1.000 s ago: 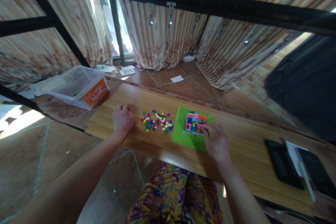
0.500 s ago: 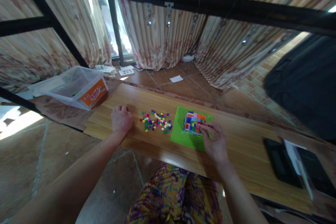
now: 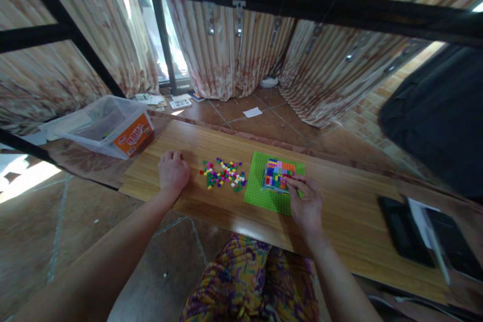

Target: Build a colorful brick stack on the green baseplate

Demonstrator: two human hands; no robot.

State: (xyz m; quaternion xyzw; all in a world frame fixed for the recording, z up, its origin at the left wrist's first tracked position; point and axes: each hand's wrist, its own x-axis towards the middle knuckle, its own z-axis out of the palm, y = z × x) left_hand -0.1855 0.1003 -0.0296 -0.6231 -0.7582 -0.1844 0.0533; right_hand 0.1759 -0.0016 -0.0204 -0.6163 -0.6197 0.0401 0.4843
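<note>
My right hand (image 3: 306, 207) reaches over the right part of a green studded baseplate (image 3: 254, 192), thumb and forefinger pinched together at the right side of a multicoloured block of toy bricks (image 3: 277, 171). Red shows at the fingertips, but what they pinch is too small to make out. The hand covers the baseplate's near right corner. On the wooden board, my left hand (image 3: 173, 171) rests with its fingers curled under, nothing visible in it. Between that hand and the baseplate lies a scattered pile of small coloured bricks (image 3: 224, 175).
A clear plastic bin (image 3: 94, 128) with an orange label stands beyond the wooden board (image 3: 204, 211) at the left. Towards the right end lie a black tray-like object (image 3: 403, 231), a white sheet and a dark phone-like slab (image 3: 455, 241). A black metal bar crosses above.
The whole view has shifted very slightly. My right hand stays pinched at the brick block, and my left hand has not moved on the board.
</note>
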